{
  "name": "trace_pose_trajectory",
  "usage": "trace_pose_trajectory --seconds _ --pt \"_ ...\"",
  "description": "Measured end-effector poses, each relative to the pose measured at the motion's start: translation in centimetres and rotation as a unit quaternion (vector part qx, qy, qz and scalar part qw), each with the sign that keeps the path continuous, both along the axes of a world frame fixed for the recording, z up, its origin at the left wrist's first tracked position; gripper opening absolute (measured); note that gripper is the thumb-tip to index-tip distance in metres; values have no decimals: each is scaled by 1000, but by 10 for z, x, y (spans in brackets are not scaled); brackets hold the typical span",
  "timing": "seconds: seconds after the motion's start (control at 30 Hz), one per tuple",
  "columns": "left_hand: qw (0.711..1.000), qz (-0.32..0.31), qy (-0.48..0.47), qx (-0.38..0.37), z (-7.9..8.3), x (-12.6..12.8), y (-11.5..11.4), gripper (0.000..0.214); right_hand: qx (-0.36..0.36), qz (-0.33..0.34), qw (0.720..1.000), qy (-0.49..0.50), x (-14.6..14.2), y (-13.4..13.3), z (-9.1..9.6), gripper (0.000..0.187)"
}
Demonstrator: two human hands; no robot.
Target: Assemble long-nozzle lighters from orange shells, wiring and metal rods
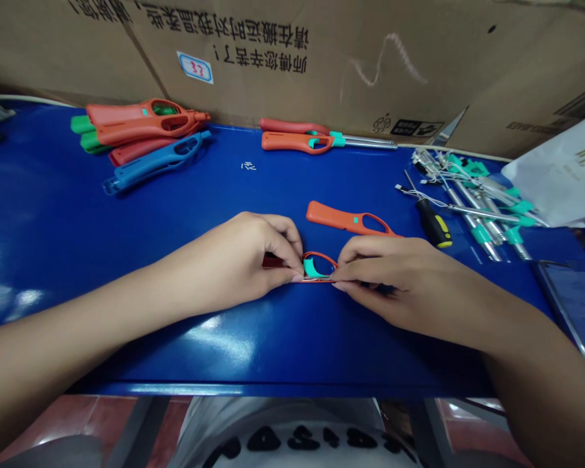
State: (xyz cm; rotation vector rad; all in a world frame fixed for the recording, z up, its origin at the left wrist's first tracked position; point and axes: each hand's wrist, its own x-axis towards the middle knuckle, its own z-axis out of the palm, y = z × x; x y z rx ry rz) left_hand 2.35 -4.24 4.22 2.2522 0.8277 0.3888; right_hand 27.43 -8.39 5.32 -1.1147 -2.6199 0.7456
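Observation:
My left hand [253, 257] and my right hand [390, 273] meet at the middle of the blue table [78, 221]. Both pinch an orange lighter shell with a teal trigger [316, 266], which lies flat on the table between the fingertips. The left fingers cover its handle end, the right fingers its front end. Just behind the right hand lies a loose orange shell half [346, 220].
A pile of orange, green and blue lighter shells [141, 133] lies at the back left. Two assembled orange lighters [312, 136] lie at the back centre. Several metal tubes with teal parts [478, 201] and a black-and-yellow screwdriver [433, 224] lie at the right. Cardboard boxes [322, 58] stand behind.

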Motion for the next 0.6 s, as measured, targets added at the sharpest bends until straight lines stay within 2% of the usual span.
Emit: trace_pose_trajectory --seconds 0.37,0.6 --pt "988 -3 80 132 3 -2 -10 15 -22 -2 1000 -8 0 -1 3 19" --pt "994 2 72 83 5 -2 -13 15 -28 3 1000 -1 2 1 2 21"
